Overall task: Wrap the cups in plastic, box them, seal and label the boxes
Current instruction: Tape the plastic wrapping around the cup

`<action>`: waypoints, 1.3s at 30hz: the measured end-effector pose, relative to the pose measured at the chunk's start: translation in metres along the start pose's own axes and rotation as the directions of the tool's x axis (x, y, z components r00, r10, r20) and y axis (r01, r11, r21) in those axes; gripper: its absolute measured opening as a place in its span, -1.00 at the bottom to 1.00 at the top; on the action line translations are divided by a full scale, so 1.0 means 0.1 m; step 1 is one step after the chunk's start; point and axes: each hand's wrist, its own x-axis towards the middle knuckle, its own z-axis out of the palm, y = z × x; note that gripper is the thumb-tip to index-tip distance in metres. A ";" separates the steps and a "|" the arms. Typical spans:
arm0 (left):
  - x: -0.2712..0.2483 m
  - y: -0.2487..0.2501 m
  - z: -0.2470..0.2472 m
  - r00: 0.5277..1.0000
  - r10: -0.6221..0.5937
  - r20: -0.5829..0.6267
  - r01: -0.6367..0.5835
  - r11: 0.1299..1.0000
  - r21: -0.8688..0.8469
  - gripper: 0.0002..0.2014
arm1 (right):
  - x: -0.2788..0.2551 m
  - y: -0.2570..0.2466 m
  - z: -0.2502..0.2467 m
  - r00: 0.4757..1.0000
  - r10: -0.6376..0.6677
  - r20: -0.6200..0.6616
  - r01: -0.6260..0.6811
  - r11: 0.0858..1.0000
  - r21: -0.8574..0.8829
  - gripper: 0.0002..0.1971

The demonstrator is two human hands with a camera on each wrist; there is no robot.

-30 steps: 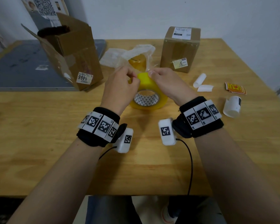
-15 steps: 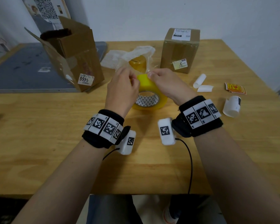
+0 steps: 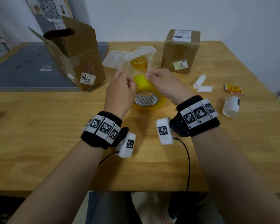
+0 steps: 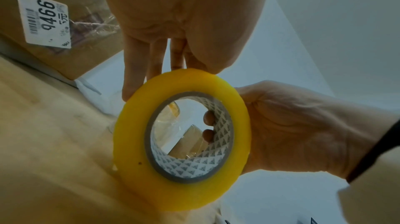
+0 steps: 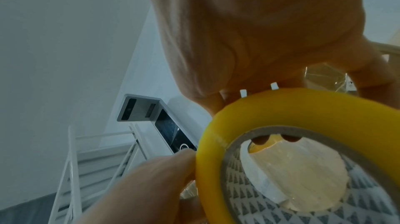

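Pale wall backs a wooden tabletop (image 3: pixel 39 143), with a grey mat (image 3: pixel 23 70) lying along its far left edge. On that side stands the biggest item, an open cardboard box (image 3: pixel 74 62) with its flaps up and a price sticker reading 9466 low on its front. Across from it, at the far right, sits a smaller sealed box (image 3: pixel 179 50), taped shut, with a shipping label on top and a small sticker on its face. Between the two boxes a yellow cup (image 3: pixel 138 63) rests inside loose clear plastic wrap (image 3: pixel 120 57).

Nearer, at mid-table, a roll of yellow tape (image 3: pixel 145 88) stands tilted with its lower edge on the wood. The right hand (image 3: pixel 165 84) has its grip closed on the roll: two fingertips (image 4: pixel 208 116) hook inside the patterned core while the thumb lies over the outer face. The left hand (image 3: pixel 120 92) pinches at the roll's top edge with thumb and curled fingers; whether it has a loose tape end is too blurred to tell.

To the right lie a white label roll (image 3: pixel 231 106), two curled white paper strips (image 3: pixel 202 85) and a small stack of red-and-yellow stickers (image 3: pixel 234 88).
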 end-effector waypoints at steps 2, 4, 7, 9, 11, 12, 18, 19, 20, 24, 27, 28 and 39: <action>0.00 -0.02 -0.01 0.998 -0.063 -0.006 0.063 0.996 -0.059 -0.92 | 0.00 -0.01 0.01 1.000 0.011 0.016 -0.011 1.000 -0.007 -0.63; -0.01 -0.01 -0.01 0.996 -0.085 -0.010 0.084 0.991 -0.100 -0.90 | 0.00 -0.03 0.02 1.000 0.020 0.022 -0.020 1.000 -0.004 -0.64; -0.02 0.00 0.00 0.997 -0.071 -0.022 0.068 0.990 -0.125 -0.91 | 0.00 -0.02 0.01 1.000 0.017 0.017 -0.017 1.000 -0.001 -0.60; -0.01 0.00 0.00 0.998 -0.059 -0.021 0.056 0.991 -0.118 -0.93 | -0.01 -0.03 0.01 1.000 0.016 0.005 -0.016 1.000 -0.009 -0.59; 0.00 0.01 0.00 0.999 -0.039 -0.016 0.037 0.994 -0.106 -0.95 | -0.03 -0.03 0.00 1.000 0.019 0.006 -0.019 1.000 -0.021 -0.58; 0.01 0.01 0.00 0.999 -0.030 -0.018 0.028 0.994 -0.102 -0.95 | -0.03 -0.03 -0.01 1.000 0.019 0.006 -0.019 1.000 -0.023 -0.58; 0.03 0.02 -0.01 0.999 -0.019 -0.028 0.016 0.995 -0.101 -0.95 | -0.05 -0.03 -0.03 0.999 0.031 0.013 -0.031 1.000 -0.001 -0.60; 0.03 0.02 -0.01 0.999 -0.020 -0.028 0.017 0.995 -0.103 -0.95 | -0.05 -0.03 -0.04 0.999 0.033 0.018 -0.033 0.999 0.000 -0.62; 0.04 0.01 -0.01 0.999 -0.020 -0.027 0.017 0.994 -0.105 -0.95 | -0.05 -0.03 -0.04 0.999 0.036 0.020 -0.036 0.999 0.000 -0.64; 0.06 0.00 0.00 1.000 -0.022 -0.004 0.022 0.997 -0.072 -0.90 | -0.04 -0.02 -0.02 1.000 0.026 0.005 -0.026 1.000 0.016 -0.61; 0.04 0.00 0.02 0.999 -0.032 -0.003 0.032 0.999 -0.023 -0.90 | -0.03 -0.02 0.00 1.000 0.012 0.016 -0.012 1.000 0.001 -0.57; 0.03 -0.01 0.02 0.999 -0.033 -0.003 0.033 0.999 -0.023 -0.91 | -0.03 -0.01 0.00 1.000 0.007 0.021 -0.007 1.000 -0.002 -0.57; 0.06 0.03 0.01 0.999 -0.039 -0.009 0.038 0.995 -0.087 -0.92 | -0.05 0.00 -0.02 0.999 0.032 0.007 -0.032 0.999 0.010 -0.63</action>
